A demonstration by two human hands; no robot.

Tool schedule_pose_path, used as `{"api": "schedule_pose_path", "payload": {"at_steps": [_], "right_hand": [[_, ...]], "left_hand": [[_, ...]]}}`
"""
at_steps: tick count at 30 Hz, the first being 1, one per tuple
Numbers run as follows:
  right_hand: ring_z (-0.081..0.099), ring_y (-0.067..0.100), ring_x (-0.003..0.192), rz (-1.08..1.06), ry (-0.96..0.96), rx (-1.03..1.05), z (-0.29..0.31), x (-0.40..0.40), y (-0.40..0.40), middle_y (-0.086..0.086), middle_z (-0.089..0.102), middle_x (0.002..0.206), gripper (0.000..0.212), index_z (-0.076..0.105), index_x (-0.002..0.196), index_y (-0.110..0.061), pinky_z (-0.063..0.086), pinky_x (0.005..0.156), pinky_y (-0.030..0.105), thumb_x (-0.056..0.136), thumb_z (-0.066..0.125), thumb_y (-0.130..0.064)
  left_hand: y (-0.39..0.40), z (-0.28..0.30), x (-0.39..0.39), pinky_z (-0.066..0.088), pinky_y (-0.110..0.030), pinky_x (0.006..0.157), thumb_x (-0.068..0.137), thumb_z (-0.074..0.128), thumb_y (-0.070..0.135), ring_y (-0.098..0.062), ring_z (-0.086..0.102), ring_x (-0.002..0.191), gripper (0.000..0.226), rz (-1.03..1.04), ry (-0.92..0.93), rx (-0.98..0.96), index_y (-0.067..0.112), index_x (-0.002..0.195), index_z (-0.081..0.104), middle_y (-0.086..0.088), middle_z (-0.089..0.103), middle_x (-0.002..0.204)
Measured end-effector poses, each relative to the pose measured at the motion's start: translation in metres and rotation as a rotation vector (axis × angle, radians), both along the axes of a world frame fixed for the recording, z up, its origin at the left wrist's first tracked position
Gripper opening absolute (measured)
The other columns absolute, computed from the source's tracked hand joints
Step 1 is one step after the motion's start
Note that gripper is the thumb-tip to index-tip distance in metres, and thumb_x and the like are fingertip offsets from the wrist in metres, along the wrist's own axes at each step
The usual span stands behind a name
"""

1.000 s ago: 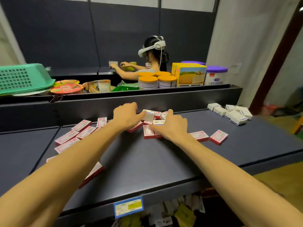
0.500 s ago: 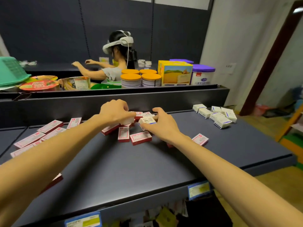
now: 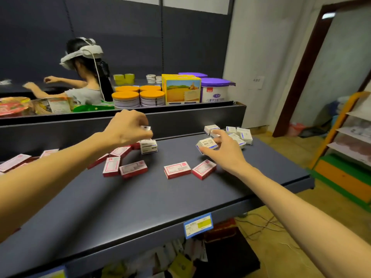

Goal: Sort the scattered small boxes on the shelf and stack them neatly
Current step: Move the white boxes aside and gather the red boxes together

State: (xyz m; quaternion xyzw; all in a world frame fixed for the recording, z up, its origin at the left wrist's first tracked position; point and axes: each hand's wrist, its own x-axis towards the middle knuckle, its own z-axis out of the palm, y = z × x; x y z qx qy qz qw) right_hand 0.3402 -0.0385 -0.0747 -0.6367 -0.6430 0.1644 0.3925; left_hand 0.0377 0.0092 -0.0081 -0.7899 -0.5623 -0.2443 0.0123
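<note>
— What does each grip have?

— The right hand (image 3: 224,155) pinches one white box (image 3: 206,145) between thumb and fingers, lifted just above the shelf (image 3: 160,207), beside the white pile at the far right. The left hand (image 3: 128,127) is curled over a small white box (image 3: 146,128), held at the fingertips right above another white box (image 3: 148,146) that stands on the shelf. Whether the two touch, I cannot tell.

— How many white boxes in that far pile?

— About six in the white pile (image 3: 239,134), packed close and partly hidden by the right hand, so the count is rough.

— And the red ones?

— Two lie flat near the right wrist: one red box (image 3: 177,169) and a second red box (image 3: 204,169) just beside it, tilted. Under and beside the left hand, a red cluster (image 3: 120,159) of five or six, two of them in front and side by side. Further left, past the forearm, two or three more red boxes (image 3: 15,161) show, blurred.

— Anything beyond?

— On the upper ledge, four orange-lidded tins (image 3: 138,96), one yellow carton (image 3: 182,90) and a purple-lidded tub (image 3: 215,91) with another behind it. A person in a headset (image 3: 86,73) works at the far shelf. One blue price tag (image 3: 198,225) sits on the shelf's front edge.
</note>
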Motion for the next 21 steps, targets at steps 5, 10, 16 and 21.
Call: {"api": "schedule_pose_path", "payload": {"at_steps": [5,10,16,21], "right_hand": [[0.063,0.020,0.112,-0.134,-0.071,0.025,-0.010,0.049,-0.014,-0.001,0.064,0.132,0.077,0.041,0.143,-0.028,0.055,0.092,0.044,0.080,0.075,-0.055],[0.063,0.020,0.111,-0.211,-0.124,0.042,-0.015,0.092,-0.024,-0.003,0.066,0.127,0.075,0.045,0.142,-0.021,0.054,0.084,0.037,0.079,0.078,-0.046],[0.059,0.019,0.114,-0.215,-0.194,0.003,-0.020,0.136,-0.015,-0.003,0.061,0.127,0.082,0.038,0.146,-0.021,0.052,0.092,0.041,0.079,0.077,-0.045],[0.052,0.016,0.123,-0.145,-0.253,0.011,-0.021,0.161,0.022,-0.001,0.053,0.136,0.080,0.038,0.147,-0.020,0.044,0.097,0.032,0.081,0.076,-0.043]], "left_hand": [[-0.004,-0.007,0.073,0.059,-0.038,0.079,0.079,0.073,0.038,-0.017,0.066,0.087,0.030,-0.197,0.018,-0.004,0.019,0.103,0.074,0.002,0.073,0.100],[0.006,-0.018,0.141,0.060,-0.038,0.080,0.080,0.073,0.037,-0.016,0.065,0.088,0.030,-0.324,-0.016,-0.032,0.020,0.104,0.072,0.002,0.071,0.102],[0.035,-0.037,0.205,0.059,-0.035,0.082,0.079,0.079,0.034,-0.013,0.065,0.091,0.030,-0.422,-0.152,-0.054,0.020,0.105,0.072,0.003,0.070,0.105],[0.073,-0.051,0.242,0.059,-0.034,0.085,0.082,0.078,0.034,-0.010,0.065,0.094,0.029,-0.431,-0.229,-0.038,0.020,0.107,0.073,0.004,0.070,0.107]]}}
